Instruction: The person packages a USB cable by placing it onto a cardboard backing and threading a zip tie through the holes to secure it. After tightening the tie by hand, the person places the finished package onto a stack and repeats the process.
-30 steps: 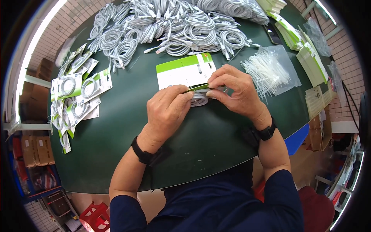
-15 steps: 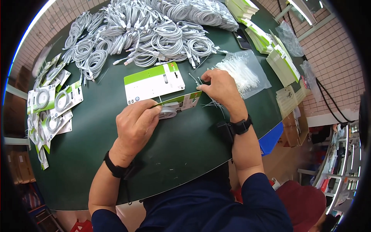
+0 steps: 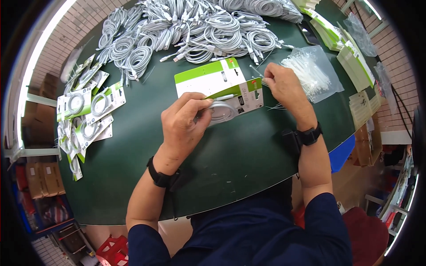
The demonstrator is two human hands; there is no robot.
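My left hand point(image 3: 184, 122) is closed on the left end of a green and white packaging card point(image 3: 251, 94), thumb and fingers pinching it. A coiled white cable point(image 3: 222, 111) lies against the card's face, its left part hidden by my fingers. At the card's upper right corner is my right hand point(image 3: 287, 86), thumb and fingertips pressed together. A thin cable tie point(image 3: 256, 71) runs to these fingertips; its other end is hidden. Behind the held card, a second green and white card point(image 3: 199, 82) lies flat on the dark green table point(image 3: 213, 177).
Bundled white cables point(image 3: 213, 31) heap along the far side. Carded cables point(image 3: 75, 104) pile up at the left. An open clear bag of white cable ties point(image 3: 310, 73) lies right of my right hand. Stacked cards point(image 3: 355, 62) and a phone point(image 3: 308, 34) are at the far right.
The held card has turned, showing more of its face and the coiled cable. My right hand stays by its right end, fingers now more closed. The whole view has shifted.
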